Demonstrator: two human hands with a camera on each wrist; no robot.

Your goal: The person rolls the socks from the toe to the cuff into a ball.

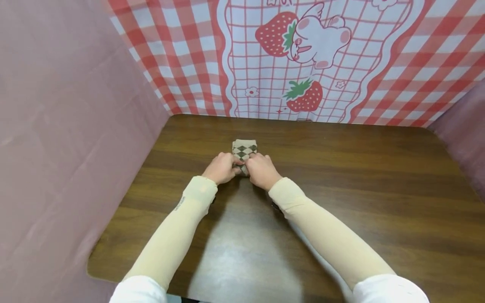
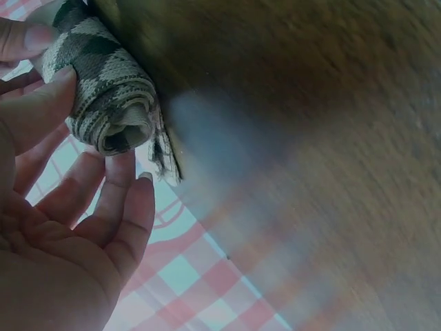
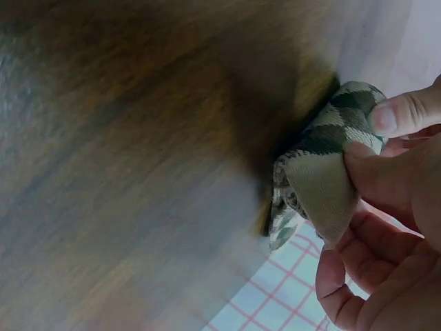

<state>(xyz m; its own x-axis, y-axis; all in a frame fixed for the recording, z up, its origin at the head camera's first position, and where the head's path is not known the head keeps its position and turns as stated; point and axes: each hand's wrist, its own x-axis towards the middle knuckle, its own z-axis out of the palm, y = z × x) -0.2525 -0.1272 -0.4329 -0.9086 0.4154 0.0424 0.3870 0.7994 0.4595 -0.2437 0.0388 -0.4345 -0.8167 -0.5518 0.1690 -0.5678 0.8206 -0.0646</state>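
A knit sock (image 1: 244, 148) with beige and dark green diamonds lies on the table, partly rolled up from the near end. In the left wrist view the sock (image 2: 114, 83) shows a spiral end, with a flat layer sticking out beyond the roll. My left hand (image 1: 221, 167) grips the roll's left side, thumb on the near face and fingers curled around the end. From the right, my right hand (image 1: 262, 171) pinches the other end, where a plain beige part of the sock (image 3: 320, 183) shows. The two thumbs are close together.
Brown wood-grain table (image 1: 360, 189) spreads around both hands. A red-and-white checked cloth (image 1: 189, 54) with strawberries hangs along the back edge. Pink cloth (image 1: 68, 126) hangs at the left, and more pink cloth (image 1: 466, 134) at the right.
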